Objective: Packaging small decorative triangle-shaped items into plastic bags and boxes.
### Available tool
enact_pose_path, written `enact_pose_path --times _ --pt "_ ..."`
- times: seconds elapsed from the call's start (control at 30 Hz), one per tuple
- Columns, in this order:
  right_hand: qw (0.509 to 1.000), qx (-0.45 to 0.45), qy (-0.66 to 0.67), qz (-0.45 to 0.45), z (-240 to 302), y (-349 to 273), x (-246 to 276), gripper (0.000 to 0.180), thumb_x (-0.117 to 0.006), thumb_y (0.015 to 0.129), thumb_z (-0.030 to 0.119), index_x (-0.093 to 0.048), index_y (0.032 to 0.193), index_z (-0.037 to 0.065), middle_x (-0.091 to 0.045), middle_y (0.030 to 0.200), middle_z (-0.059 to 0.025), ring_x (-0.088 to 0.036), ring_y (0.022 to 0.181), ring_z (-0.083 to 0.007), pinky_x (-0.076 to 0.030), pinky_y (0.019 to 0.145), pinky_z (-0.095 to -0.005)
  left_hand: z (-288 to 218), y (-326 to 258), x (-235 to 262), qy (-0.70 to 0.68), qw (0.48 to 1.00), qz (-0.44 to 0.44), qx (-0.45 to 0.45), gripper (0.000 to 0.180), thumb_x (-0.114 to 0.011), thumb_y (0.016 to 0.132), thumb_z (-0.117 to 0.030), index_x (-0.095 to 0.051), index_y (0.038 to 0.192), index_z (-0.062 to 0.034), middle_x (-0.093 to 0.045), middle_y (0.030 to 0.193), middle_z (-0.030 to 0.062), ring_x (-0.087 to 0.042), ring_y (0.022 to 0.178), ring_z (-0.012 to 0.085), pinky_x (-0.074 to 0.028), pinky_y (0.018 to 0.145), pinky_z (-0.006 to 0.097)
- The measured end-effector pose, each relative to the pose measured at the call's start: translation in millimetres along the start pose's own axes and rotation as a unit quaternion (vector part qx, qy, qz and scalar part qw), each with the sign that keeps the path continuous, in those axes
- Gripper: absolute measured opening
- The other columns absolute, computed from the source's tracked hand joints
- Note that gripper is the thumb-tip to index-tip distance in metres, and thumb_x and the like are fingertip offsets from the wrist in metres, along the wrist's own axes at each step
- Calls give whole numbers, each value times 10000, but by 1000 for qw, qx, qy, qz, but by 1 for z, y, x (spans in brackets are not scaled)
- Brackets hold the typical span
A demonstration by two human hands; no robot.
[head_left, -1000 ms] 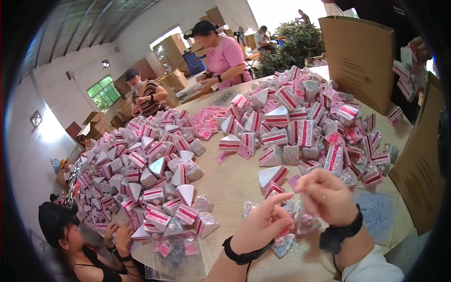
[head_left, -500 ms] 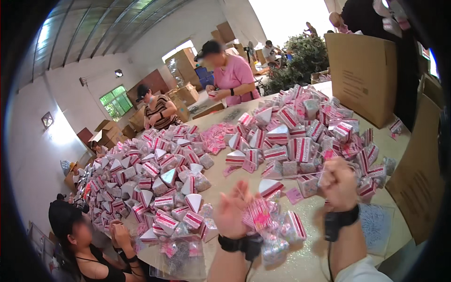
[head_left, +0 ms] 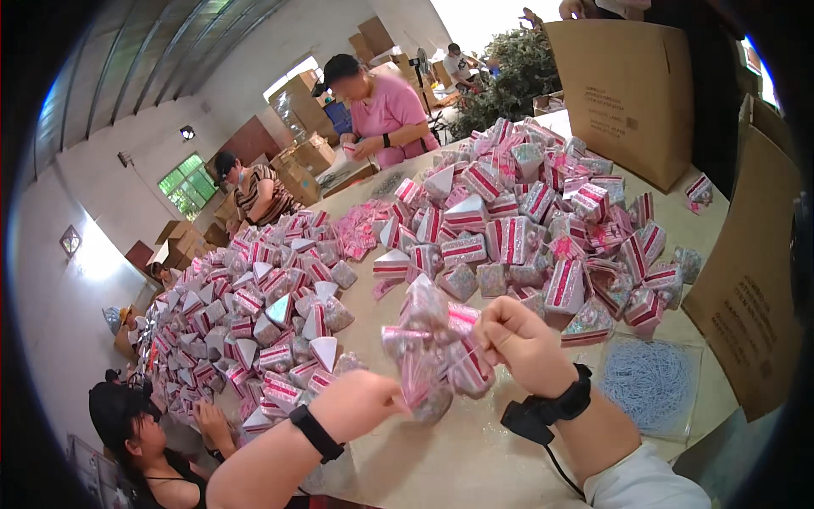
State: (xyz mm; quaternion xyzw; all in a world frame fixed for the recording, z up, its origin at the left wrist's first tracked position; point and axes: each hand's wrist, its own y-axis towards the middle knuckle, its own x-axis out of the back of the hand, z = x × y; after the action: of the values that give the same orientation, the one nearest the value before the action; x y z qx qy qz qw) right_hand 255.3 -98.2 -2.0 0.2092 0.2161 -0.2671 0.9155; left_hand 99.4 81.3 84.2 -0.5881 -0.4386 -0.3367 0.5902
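Observation:
A bunch of cake-slice-shaped packs point(head_left: 466, 366), pink and white striped with glittery clear sides, hangs between my hands above the table. My right hand point(head_left: 521, 343) is closed in a pinch at the bunch's right edge. On the lower left side, my left hand point(head_left: 360, 405) is closed against a pink part of the bunch; its fingertips are partly hidden and blurred. Just beyond lies a large heap of similar packs point(head_left: 509, 242), and another heap point(head_left: 246, 314) spreads to the left. Black bands with cables circle both my wrists.
A clear tray of pale thin strands point(head_left: 649, 386) lies at my right. Open cardboard boxes point(head_left: 623, 102) stand along the right side. Pink cards point(head_left: 360, 229) lie between the heaps. Three co-workers handle items around the left and far sides of the table point(head_left: 475, 462).
My hands have come together around the bunch, now lifted off the table. The right hand has moved left, and the left forearm now slants in from the left. The view has shifted slightly.

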Motion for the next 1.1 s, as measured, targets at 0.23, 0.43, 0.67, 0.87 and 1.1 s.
enact_pose_path --times 0.23,0.43,0.67,0.87,1.1 --pt "996 -16 37 77 -1 -7 -13 53 -427 971 50 -443 921 45 -500 806 -34 -504 656 -86 -470 627 -245 -9 -9 -67 -499 821 269 73 425 -493 970 -378 -678 891 -4 -665 812 29 -591 714 89 -475 660 232" --pt "998 15 -24 59 28 -20 -20 45 -425 948 17 -453 919 36 -514 789 -36 -521 655 -99 -461 623 -239 -28 -7 -100 -690 690 218 -21 501 -402 994 -405 -608 1053 48 -646 1069 133 -629 942 191 -489 782 289" --pt "880 147 -349 286 54 -42 -20 66 -544 826 33 -488 855 12 -506 738 -173 -534 697 -362 -438 618 -405 -51 27 -81 -889 424 -117 -125 474 -480 975 -282 -433 1313 47 -581 1232 144 -581 1120 218 -450 980 391" --pt "854 57 -455 244 36 -23 -15 101 -536 867 89 -480 872 6 -526 811 -169 -527 773 -368 -429 693 -421 -28 43 -52 -869 444 -180 -127 88 -536 941 -87 -548 1019 -47 -624 994 63 -642 885 146 -521 872 342" --pt "874 35 -410 259 30 -12 -9 110 -536 882 101 -499 928 8 -548 848 -162 -538 806 -350 -434 715 -405 -23 31 -23 -754 644 -132 -6 176 -582 881 -25 -471 771 -105 -537 813 9 -593 767 133 -540 780 351"
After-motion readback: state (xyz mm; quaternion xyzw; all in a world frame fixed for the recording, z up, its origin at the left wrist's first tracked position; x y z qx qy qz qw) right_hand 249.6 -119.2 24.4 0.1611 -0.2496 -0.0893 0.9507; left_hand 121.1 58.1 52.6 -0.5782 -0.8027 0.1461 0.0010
